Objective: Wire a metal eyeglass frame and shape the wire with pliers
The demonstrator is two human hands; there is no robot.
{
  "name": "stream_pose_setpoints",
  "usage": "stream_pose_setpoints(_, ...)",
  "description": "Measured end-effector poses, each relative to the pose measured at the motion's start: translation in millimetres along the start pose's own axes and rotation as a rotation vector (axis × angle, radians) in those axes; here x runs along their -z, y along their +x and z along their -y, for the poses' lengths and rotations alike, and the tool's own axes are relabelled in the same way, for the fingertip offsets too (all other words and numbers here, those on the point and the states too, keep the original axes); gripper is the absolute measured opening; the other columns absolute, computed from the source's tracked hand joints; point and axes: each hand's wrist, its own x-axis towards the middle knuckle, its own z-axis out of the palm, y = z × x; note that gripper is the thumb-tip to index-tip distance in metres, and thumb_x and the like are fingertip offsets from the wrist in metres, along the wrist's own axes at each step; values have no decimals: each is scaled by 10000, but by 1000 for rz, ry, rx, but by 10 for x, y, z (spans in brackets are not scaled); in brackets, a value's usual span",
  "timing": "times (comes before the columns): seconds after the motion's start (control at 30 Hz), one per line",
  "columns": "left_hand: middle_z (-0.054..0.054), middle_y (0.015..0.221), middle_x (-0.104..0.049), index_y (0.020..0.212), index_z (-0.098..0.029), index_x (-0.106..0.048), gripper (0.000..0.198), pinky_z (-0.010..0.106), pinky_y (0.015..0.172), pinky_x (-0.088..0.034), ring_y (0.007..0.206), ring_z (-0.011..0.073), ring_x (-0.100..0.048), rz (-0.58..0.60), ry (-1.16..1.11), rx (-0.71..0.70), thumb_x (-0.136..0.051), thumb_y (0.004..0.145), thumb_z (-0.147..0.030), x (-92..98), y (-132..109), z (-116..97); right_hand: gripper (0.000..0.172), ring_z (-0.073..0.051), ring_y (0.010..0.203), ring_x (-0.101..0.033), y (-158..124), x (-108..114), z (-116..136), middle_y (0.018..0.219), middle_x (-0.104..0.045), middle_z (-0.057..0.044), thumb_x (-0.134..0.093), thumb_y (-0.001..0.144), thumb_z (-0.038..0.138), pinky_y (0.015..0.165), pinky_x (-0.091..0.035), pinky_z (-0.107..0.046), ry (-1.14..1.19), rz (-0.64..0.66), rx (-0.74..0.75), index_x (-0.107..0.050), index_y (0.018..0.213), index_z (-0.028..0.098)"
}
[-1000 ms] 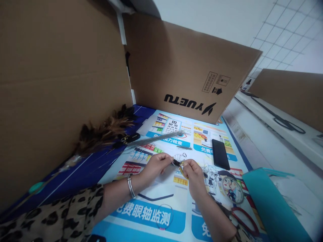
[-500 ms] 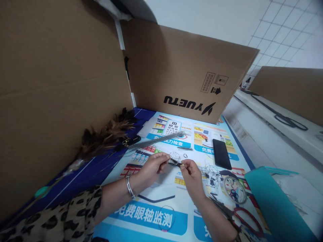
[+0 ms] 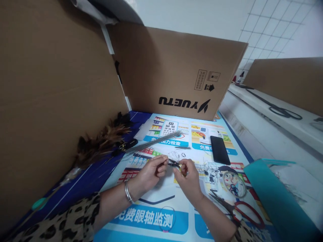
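My left hand point(image 3: 151, 171) and my right hand point(image 3: 188, 176) meet over a printed poster point(image 3: 161, 201) on the table. Both pinch a small dark piece with thin wire point(image 3: 173, 163) held between their fingertips. A silver bangle sits on my left wrist. Just beyond the hands lie a small wire loop point(image 3: 184, 155), short wire pieces point(image 3: 183, 147) and a long bundle of thin grey wires point(image 3: 153, 142).
A feather duster point(image 3: 101, 144) lies at the left by a cardboard wall point(image 3: 50, 94). A YUETU cardboard panel point(image 3: 176, 74) stands behind. A black phone point(image 3: 218, 150), red-handled scissors point(image 3: 242, 210), a round magnifier point(image 3: 234, 184) and a teal folder point(image 3: 275, 198) are to the right.
The camera view has shifted slightly; the hands stay together on the small wired piece, moved a little left and lower in the picture.
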Motion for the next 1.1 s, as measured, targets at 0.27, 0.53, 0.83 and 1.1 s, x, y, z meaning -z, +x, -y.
stream_pose_setpoints(0.27,-40,657,-423,741,-115,-508,119,148,370,-154,423,-5,-252,33,-28,36,-599,785,-179,3,-8,7,80,-131,614,-446,-4,25,74,733,-479,7,-570,736,188,584,-386,-268,47,47,37,-554,806,224)
stream_pose_setpoints(0.53,-45,646,-431,736,-118,-497,131,149,370,-142,413,-7,-259,32,-38,35,-606,775,-179,-2,-11,26,182,-128,604,-397,0,23,54,684,-400,30,-602,719,197,585,-366,-267,-50,-19,58,-527,883,221)
stream_pose_setpoints(0.83,-48,617,-420,710,-115,-484,148,158,372,-122,408,-2,-248,50,-32,51,-602,773,-178,-29,-41,28,92,-112,596,-426,-1,13,23,686,-415,31,-561,752,181,581,-388,-247,-78,2,85,-522,835,193)
stream_pose_setpoints(1.1,-53,590,-380,702,-119,-475,143,167,381,-118,411,5,-233,85,-22,39,-583,785,-165,-16,-39,59,50,-104,587,-453,-3,11,42,715,-492,19,-549,748,165,569,-396,-237,-51,18,54,-516,777,189)
